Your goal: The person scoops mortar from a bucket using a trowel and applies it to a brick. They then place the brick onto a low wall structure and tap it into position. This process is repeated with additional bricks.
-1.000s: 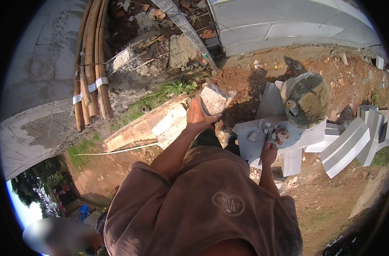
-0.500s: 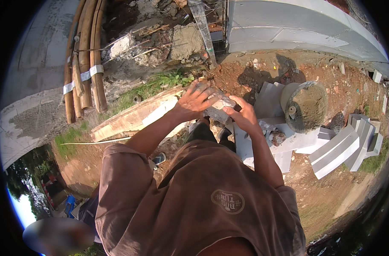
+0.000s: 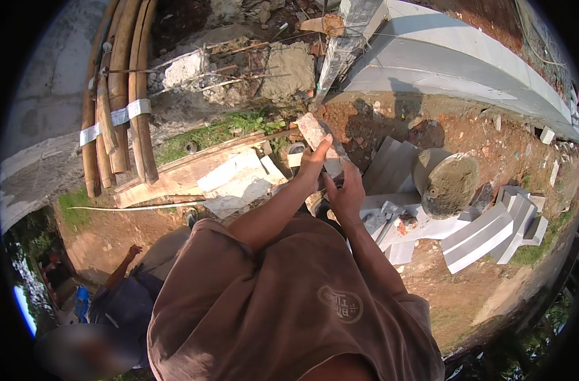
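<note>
Between my hands is a rough, oblong block of masonry [image 3: 314, 131], pinkish on top and grey along its side, tilted with one end pointing away from me. My left hand [image 3: 316, 159] grips its left side, with the thumb laid over the top. Closer to me, my right hand [image 3: 345, 193] holds the near end, fingers curled underneath. Parts of both hands' fingers are hidden by the block. To the right, a bucket [image 3: 425, 171] filled with grey mortar [image 3: 454, 185] leans toward me.
Pale grey blocks [image 3: 477, 238] lie around the bucket at right. Wooden boards [image 3: 166, 184] and a pale broken slab [image 3: 239, 181] lie at left. Bundled bamboo poles [image 3: 121, 95] rest beyond them. A grey wall [image 3: 429, 60] curves along the far right. Another person [image 3: 131, 292] is at lower left.
The block has turned, its far end now pointing up and left. My left hand has shifted from spread over its left end to gripping its side. The other person shows more at lower left.
</note>
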`<state>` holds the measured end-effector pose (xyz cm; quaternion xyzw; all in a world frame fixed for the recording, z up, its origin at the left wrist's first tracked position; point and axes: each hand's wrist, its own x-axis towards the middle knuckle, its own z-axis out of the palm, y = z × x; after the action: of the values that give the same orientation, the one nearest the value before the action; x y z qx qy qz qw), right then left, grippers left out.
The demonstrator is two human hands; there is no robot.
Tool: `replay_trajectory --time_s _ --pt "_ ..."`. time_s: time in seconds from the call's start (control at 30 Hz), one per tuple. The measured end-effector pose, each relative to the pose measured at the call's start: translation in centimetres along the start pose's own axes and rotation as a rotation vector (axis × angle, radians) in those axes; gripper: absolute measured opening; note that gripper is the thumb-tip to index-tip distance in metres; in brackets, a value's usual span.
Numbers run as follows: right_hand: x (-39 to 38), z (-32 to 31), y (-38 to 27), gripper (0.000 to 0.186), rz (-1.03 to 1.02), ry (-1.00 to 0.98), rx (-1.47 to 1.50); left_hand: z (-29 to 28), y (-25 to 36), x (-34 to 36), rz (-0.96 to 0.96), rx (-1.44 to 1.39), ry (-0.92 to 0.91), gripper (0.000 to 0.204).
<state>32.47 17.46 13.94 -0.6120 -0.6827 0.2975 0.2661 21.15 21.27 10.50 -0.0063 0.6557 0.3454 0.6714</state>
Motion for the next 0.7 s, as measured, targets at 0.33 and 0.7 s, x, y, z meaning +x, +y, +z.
replay_trajectory --time_s 0.33,0.7 --pt "6.2 -0.9 -0.1 0.052 0.799 -0.405 0.698 -7.7 3.2 4.3 -0.044 -0.282 -0.581 0.076" --pt "9.1 8.3 1.0 0.038 0.384 -0.29 0.336 -11.9 5.6 11.3 0.082 0.004 -0.316 0.067"
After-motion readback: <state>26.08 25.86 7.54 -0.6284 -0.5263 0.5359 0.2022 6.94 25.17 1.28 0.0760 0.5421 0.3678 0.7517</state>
